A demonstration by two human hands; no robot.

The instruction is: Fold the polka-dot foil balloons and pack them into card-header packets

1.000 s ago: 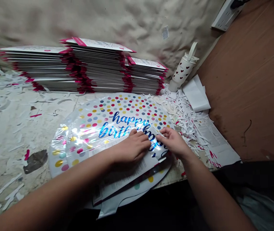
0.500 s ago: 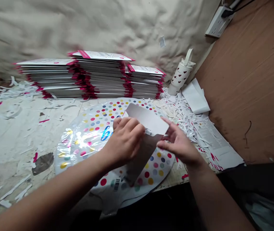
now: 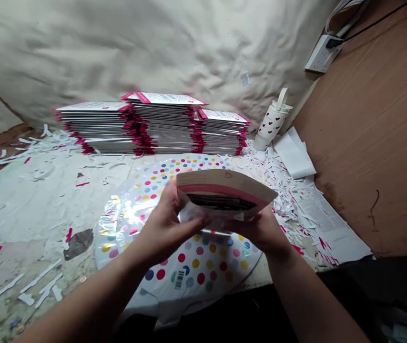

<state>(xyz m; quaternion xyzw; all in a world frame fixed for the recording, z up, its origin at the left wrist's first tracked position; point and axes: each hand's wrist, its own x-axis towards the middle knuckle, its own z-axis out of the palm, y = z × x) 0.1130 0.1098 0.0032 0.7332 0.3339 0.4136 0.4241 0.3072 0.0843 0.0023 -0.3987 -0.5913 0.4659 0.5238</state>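
My left hand [image 3: 169, 216] and my right hand [image 3: 262, 231] grip a paper envelope [image 3: 225, 178] from its two sides, thumbs toward me. The envelope's mouth gapes toward me, showing a tan inner face with a reddish band. Dark, thin layers show inside it; I cannot make out what they are. Below it lies a flat, round, shiny foil balloon [image 3: 196, 278] with coloured dots and a barcode. Much of the envelope's underside is hidden by my fingers.
Three stacks of pink-edged white envelopes [image 3: 167, 124] stand along the back. At the right are a white tumbler with hearts [image 3: 271, 124], folded white paper [image 3: 294, 152] and a heap of paper shreds [image 3: 278, 183]. A power strip [image 3: 323, 53] hangs on the brown side wall.
The envelope has turned so that its open mouth faces me. My left hand has moved from over it to its left side; both hands now hold its sides. The view has shifted slightly.
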